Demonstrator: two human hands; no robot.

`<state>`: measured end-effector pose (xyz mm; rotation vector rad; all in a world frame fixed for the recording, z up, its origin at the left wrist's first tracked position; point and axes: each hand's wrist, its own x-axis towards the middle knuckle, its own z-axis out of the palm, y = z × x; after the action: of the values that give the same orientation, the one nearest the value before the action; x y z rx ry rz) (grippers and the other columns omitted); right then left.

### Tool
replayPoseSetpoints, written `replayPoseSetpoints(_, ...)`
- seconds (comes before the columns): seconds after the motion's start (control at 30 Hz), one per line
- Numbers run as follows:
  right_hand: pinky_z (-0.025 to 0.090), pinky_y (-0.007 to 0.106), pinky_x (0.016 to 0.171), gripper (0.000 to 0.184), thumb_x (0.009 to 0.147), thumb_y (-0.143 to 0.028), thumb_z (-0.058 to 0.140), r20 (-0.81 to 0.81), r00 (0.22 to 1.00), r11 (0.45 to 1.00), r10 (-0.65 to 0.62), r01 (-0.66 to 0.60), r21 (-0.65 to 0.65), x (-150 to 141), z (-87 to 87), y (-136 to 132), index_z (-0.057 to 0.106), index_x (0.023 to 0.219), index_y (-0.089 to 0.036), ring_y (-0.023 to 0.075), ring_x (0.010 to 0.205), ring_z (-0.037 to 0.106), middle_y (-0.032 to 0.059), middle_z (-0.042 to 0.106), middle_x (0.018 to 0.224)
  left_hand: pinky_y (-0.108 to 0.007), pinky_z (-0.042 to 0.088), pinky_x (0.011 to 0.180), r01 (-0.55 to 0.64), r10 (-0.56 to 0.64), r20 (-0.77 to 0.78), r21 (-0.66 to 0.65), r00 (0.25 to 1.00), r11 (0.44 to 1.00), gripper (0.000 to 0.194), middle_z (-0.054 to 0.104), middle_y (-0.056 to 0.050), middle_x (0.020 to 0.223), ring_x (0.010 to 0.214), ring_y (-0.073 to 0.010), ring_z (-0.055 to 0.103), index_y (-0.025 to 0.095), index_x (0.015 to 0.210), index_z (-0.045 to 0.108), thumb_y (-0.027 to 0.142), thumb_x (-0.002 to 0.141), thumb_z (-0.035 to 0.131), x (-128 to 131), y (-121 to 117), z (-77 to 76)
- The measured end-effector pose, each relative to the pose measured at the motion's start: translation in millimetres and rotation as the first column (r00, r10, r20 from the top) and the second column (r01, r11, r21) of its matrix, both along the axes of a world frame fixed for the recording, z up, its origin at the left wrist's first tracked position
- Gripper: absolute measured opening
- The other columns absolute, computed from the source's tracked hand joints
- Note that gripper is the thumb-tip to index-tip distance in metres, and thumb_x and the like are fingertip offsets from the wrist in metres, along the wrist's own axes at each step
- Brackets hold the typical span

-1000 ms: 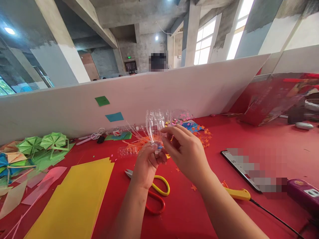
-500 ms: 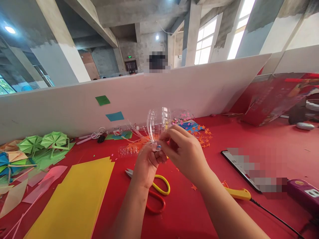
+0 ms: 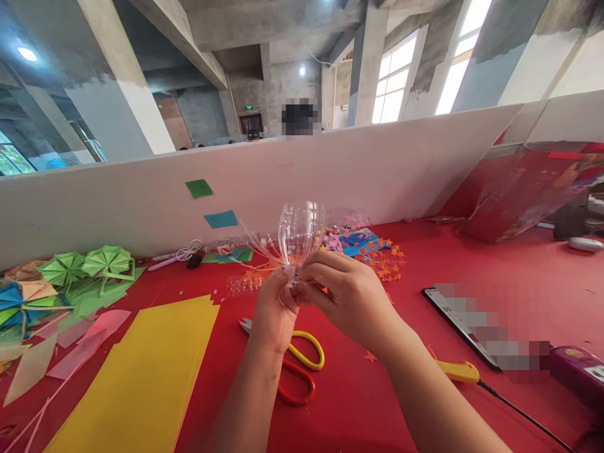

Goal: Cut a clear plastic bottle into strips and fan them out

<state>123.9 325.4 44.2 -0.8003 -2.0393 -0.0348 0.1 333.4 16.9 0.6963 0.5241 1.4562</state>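
Observation:
Both hands are together over the middle of the red table, at the neck of a transparent plastic bottle piece (image 3: 302, 229). Its wall is cut into thin strips, some curving upward and others fanning out to the left. My left hand (image 3: 275, 308) grips the neck from below, fingers curled. The bent fingers of my right hand (image 3: 346, 286) pinch at the same neck from the right, partly hiding it. Below the hands lie scissors (image 3: 323, 358) with one yellow and one red handle, partly covered by my left forearm.
Yellow paper sheets (image 3: 141, 371) and green folded-paper umbrellas (image 3: 109, 261) lie left. Orange paper stars (image 3: 387, 258) are scattered behind my right hand. A phone (image 3: 460, 327), a yellow-handled corded tool (image 3: 457, 371) and a purple object (image 3: 576, 371) lie right. A white partition (image 3: 117, 207) stands behind.
The view has shifted slightly. The bottle piece has turned a little in my hands, and my fingers now cover more of its neck.

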Motion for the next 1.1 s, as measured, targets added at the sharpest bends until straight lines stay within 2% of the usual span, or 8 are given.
replayPoseSetpoints(0.13, 0.040, 0.023, 0.055, 0.019, 0.088, -0.012, 0.048, -0.054, 0.999, 0.999, -0.007, 0.005, -0.039, 0.7, 2.1, -1.0, 0.058, 0.074, -0.017, 0.0122, 0.066, 0.053, 0.0045, 0.061, 0.077, -0.014, 0.043, 0.048, -0.015, 0.015, -0.006, -0.008, 1.000, 1.000, 0.014, 0.056, 0.004, 0.055, 0.050, -0.0047, 0.053, 0.014, 0.063, 0.057, 0.020, 0.068, 0.068, 0.0, -0.6, -0.5)
replayPoseSetpoints(0.27, 0.040, 0.023, 0.055, 0.014, 0.089, -0.014, 0.048, -0.067, 0.998, 0.999, -0.014, 0.011, -0.046, 0.2, 2.1, -1.7, 0.058, 0.079, -0.017, 0.0126, 0.069, 0.054, 0.0053, 0.062, 0.083, -0.016, 0.047, 0.054, 0.031, -0.031, -0.011, -0.024, 0.999, 0.999, 0.010, 0.061, 0.002, 0.061, 0.056, -0.0066, 0.057, 0.014, 0.068, 0.061, 0.021, 0.068, 0.069, 0.4, -1.3, 0.4)
replayPoseSetpoints(0.37, 0.042, 0.024, 0.058, 0.015, 0.089, -0.013, 0.048, -0.064, 0.998, 0.999, 0.002, -0.005, -0.052, -0.7, 2.3, -2.6, 0.059, 0.079, -0.017, 0.0132, 0.070, 0.055, 0.0054, 0.062, 0.082, -0.017, 0.048, 0.055, 0.078, -0.078, -0.010, -0.021, 0.997, 0.997, 0.011, 0.063, 0.001, 0.064, 0.060, -0.0081, 0.060, 0.013, 0.068, 0.062, 0.022, 0.068, 0.068, 0.6, -1.7, 0.4)
replayPoseSetpoints(0.5, 0.043, 0.024, 0.059, 0.013, 0.088, -0.012, 0.049, -0.061, 0.998, 0.998, 0.017, -0.020, -0.056, 1.0, 3.7, -3.3, 0.061, 0.084, -0.017, 0.0127, 0.070, 0.055, 0.0052, 0.062, 0.085, -0.018, 0.047, 0.052, 0.074, -0.074, -0.005, -0.004, 0.997, 0.997, 0.012, 0.062, 0.001, 0.061, 0.056, -0.0080, 0.059, 0.013, 0.066, 0.060, 0.022, 0.069, 0.068, -0.1, -0.7, -1.1)
replayPoseSetpoints(0.7, 0.043, 0.023, 0.056, 0.015, 0.089, -0.014, 0.049, -0.195, 0.975, 0.994, -0.102, 0.096, -0.043, 8.1, 5.8, -1.6, 0.064, 0.090, -0.017, 0.0099, 0.061, 0.051, 0.0028, 0.059, 0.081, -0.020, 0.046, 0.049, 0.110, -0.111, -0.027, -0.018, 0.993, 0.994, 0.010, 0.064, 0.000, 0.060, 0.050, -0.0093, 0.058, 0.013, 0.071, 0.062, 0.023, 0.074, 0.064, -0.9, 1.2, -4.7)
replayPoseSetpoints(1.1, 0.040, 0.022, 0.054, 0.016, 0.087, -0.013, 0.052, -0.204, 0.950, 0.968, -0.238, 0.214, -0.132, 5.3, 5.6, 0.2, 0.068, 0.090, -0.014, 0.0096, 0.061, 0.052, 0.0025, 0.061, 0.079, -0.019, 0.047, 0.049, 0.147, -0.147, -0.033, -0.007, 0.989, 0.989, 0.010, 0.064, 0.000, 0.059, 0.051, -0.0096, 0.059, 0.013, 0.072, 0.064, 0.021, 0.076, 0.061, 1.6, 0.5, -8.2)
